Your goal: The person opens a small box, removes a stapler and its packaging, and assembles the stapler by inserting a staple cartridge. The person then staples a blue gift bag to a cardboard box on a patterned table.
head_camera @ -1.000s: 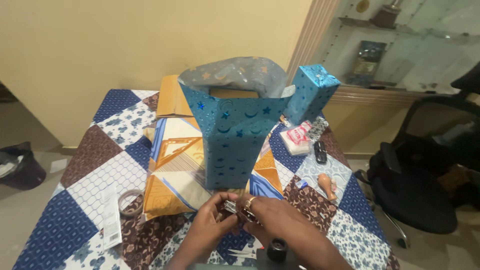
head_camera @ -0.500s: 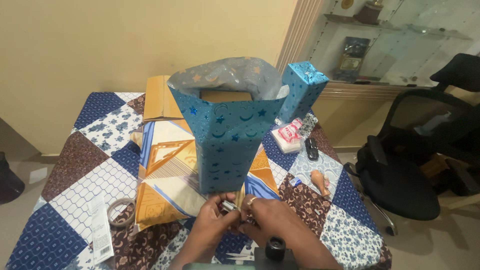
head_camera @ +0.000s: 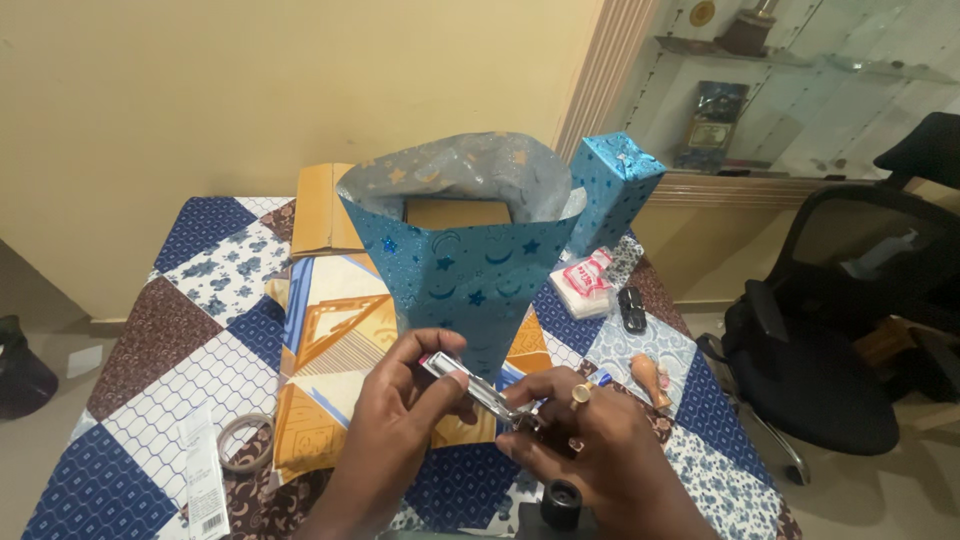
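A tall box half wrapped in shiny blue star-patterned paper (head_camera: 465, 265) stands upright at the table's middle, its top open with the silver inside of the paper showing. Just in front of it my left hand (head_camera: 395, 420) grips a small silver stapler (head_camera: 478, 388) by its rear end. My right hand (head_camera: 590, 445), with a ring on one finger, pinches the stapler's front end. Both hands hover near the foot of the wrapped box.
A second blue-wrapped box (head_camera: 615, 185) stands behind to the right. On the patchwork tablecloth (head_camera: 200, 350) lie orange patterned paper (head_camera: 335, 330), a tape roll (head_camera: 245, 442), a flat white packet (head_camera: 203, 480), a red-white pack (head_camera: 585, 280), and a black remote (head_camera: 632, 308). A black office chair (head_camera: 830, 340) stands right.
The view has dropped and drawn closer to the table. My hands have risen a little with the stapler, which now shows more clearly between them.
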